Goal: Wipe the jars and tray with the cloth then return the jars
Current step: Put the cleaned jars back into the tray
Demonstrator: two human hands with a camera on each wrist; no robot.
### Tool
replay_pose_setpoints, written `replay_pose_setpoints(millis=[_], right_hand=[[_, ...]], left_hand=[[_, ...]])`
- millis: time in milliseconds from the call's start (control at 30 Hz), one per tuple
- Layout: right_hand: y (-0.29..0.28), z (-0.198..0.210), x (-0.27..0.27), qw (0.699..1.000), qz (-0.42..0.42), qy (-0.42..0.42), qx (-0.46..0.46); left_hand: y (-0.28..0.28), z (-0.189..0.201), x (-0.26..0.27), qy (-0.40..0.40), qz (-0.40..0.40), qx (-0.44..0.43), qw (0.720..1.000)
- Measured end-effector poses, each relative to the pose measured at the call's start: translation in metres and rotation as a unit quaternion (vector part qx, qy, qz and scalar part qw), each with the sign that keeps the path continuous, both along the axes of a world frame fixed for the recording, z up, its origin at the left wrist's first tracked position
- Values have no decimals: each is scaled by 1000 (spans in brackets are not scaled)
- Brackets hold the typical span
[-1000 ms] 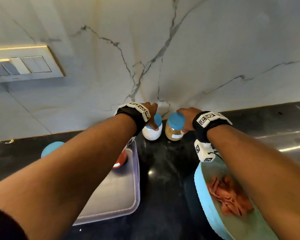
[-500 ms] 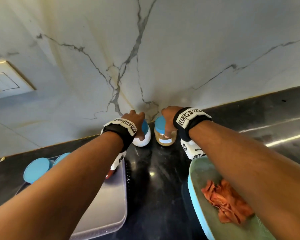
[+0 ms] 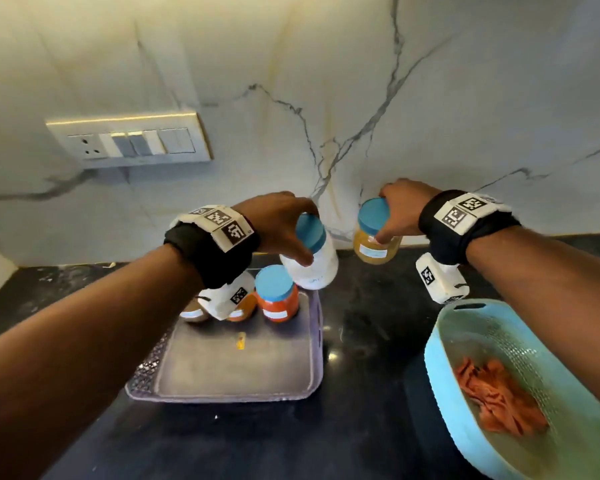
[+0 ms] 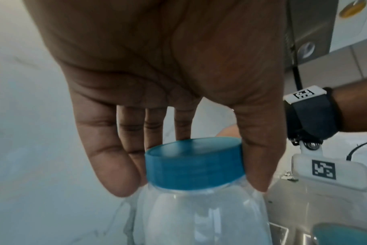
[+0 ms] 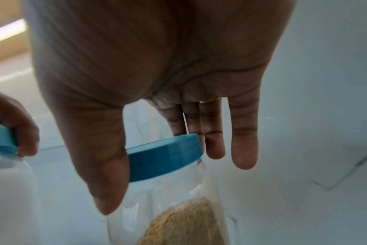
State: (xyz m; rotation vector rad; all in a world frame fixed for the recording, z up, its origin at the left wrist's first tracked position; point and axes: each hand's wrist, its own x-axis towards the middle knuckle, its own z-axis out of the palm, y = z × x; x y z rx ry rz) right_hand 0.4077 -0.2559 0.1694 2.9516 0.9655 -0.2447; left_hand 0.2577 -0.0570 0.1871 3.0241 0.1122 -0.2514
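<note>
My left hand grips the blue lid of a jar of white powder, lifted and tilted above the far right corner of the grey tray. In the left wrist view, fingers and thumb clasp that lid. My right hand holds a blue-lidded jar of tan powder in the air near the wall; the right wrist view shows thumb and fingers around its lid. A jar of red powder stands at the tray's far edge, with two more jars partly hidden behind my left wrist.
A light blue basket at the right holds the crumpled orange cloth. The black counter runs between tray and basket. A switch panel is set in the marble wall above the tray.
Both jars stood on the counter by the wall with my hands on their lids; now both are lifted into the air, the white one carried toward the tray. The view has tilted down.
</note>
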Motion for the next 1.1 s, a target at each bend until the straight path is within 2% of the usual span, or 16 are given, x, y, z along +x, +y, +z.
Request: replay_pose_setpoints(millis=[167,267,400,567,733,1100], right_hand=[[40,19,-73,997,13,5,82],[67,14,-117,993,24,20,114],[104,-9,-167,993,43,35,104],[133,-51,-202,994,28,76,67],[149,-85,-216,996,21,83,15],[158,-110,-220,996,20,88,-28]], left_hand=[[51,19,-76,2,6,25,1000],[78,1,-113,34,-2,41,999],[114,-38,-140,67,4,8,998],[146,-75,-150,52,4,-2,999],[152,-100,-147,35,-13,6,999],[150,-127,-140,63,-48,20,997]])
